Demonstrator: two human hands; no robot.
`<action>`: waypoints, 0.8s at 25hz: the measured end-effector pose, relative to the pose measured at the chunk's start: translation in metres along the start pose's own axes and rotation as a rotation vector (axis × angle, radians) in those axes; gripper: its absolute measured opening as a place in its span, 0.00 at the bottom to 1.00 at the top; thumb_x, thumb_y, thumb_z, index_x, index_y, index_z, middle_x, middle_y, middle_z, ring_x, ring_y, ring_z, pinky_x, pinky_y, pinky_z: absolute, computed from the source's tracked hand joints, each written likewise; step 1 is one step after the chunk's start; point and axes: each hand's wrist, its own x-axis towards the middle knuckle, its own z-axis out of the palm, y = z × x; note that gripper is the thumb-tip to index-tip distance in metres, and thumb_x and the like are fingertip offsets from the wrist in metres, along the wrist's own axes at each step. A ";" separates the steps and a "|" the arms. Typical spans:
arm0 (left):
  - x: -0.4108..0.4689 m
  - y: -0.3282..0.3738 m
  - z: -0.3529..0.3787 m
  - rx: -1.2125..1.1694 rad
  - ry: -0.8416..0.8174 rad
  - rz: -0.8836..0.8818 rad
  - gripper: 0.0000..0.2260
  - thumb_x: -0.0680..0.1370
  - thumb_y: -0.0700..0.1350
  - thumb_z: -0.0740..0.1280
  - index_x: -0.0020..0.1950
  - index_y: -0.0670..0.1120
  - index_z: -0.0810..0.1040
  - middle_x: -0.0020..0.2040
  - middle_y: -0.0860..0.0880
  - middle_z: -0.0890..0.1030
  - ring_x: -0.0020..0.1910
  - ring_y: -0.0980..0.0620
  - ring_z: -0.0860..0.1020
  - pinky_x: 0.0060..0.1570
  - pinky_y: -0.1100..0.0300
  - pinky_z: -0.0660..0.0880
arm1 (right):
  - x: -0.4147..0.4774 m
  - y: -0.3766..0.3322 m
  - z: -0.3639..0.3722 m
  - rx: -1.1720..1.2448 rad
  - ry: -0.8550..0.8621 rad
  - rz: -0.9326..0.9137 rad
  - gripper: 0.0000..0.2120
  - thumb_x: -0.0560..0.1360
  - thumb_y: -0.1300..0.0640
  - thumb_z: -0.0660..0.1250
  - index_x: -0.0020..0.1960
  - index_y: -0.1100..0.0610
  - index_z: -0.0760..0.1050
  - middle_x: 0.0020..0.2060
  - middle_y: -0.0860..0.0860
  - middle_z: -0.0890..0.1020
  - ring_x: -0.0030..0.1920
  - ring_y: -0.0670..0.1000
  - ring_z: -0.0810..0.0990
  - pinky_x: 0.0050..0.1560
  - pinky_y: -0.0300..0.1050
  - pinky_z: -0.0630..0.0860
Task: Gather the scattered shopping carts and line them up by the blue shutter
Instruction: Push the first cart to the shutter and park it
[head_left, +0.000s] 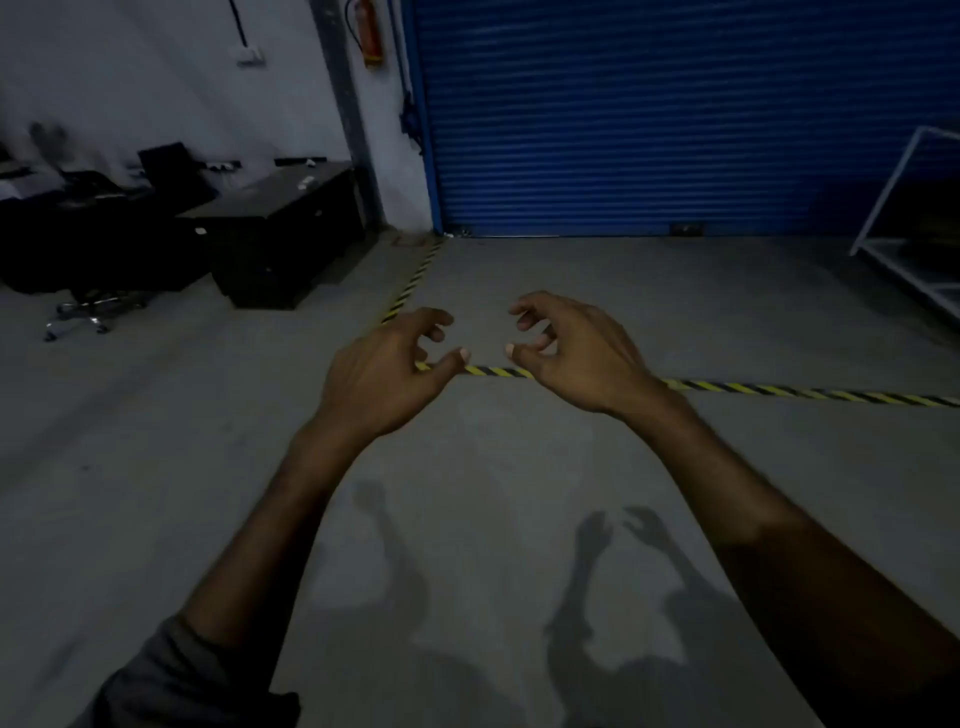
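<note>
The blue shutter (649, 114) fills the far wall ahead, closed down to the concrete floor. No shopping cart shows in this view. My left hand (387, 369) and my right hand (576, 353) are both stretched out in front of me at mid-frame, close together, fingers curled and apart, holding nothing. They hover above a yellow-and-black floor tape (779, 391) that marks off the area in front of the shutter.
Black desks (280, 228) and an office chair (88, 306) stand at the left wall. A white metal frame rack (904, 218) stands at the right by the shutter. A red fire extinguisher (370, 31) hangs on the pillar. Bare concrete floor (597, 280) lies before the shutter.
</note>
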 end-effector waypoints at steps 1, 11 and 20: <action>-0.012 -0.005 -0.008 -0.023 0.017 -0.005 0.19 0.78 0.66 0.66 0.67 0.62 0.73 0.60 0.63 0.79 0.52 0.60 0.80 0.45 0.59 0.72 | -0.003 -0.008 0.007 0.000 -0.002 -0.035 0.20 0.74 0.42 0.71 0.65 0.44 0.74 0.54 0.40 0.80 0.46 0.44 0.80 0.49 0.46 0.79; -0.153 -0.041 -0.042 0.447 0.170 -0.075 0.26 0.80 0.63 0.61 0.74 0.51 0.71 0.71 0.50 0.73 0.71 0.48 0.70 0.63 0.48 0.66 | -0.051 -0.082 0.082 -0.204 -0.028 -0.427 0.22 0.76 0.43 0.66 0.66 0.51 0.76 0.59 0.50 0.80 0.59 0.55 0.75 0.60 0.52 0.66; -0.332 -0.016 -0.073 0.557 0.159 -0.581 0.28 0.81 0.61 0.63 0.78 0.51 0.65 0.74 0.49 0.72 0.71 0.47 0.70 0.58 0.48 0.73 | -0.133 -0.173 0.135 0.036 -0.316 -0.665 0.23 0.77 0.45 0.68 0.69 0.51 0.74 0.64 0.49 0.78 0.64 0.52 0.73 0.63 0.49 0.64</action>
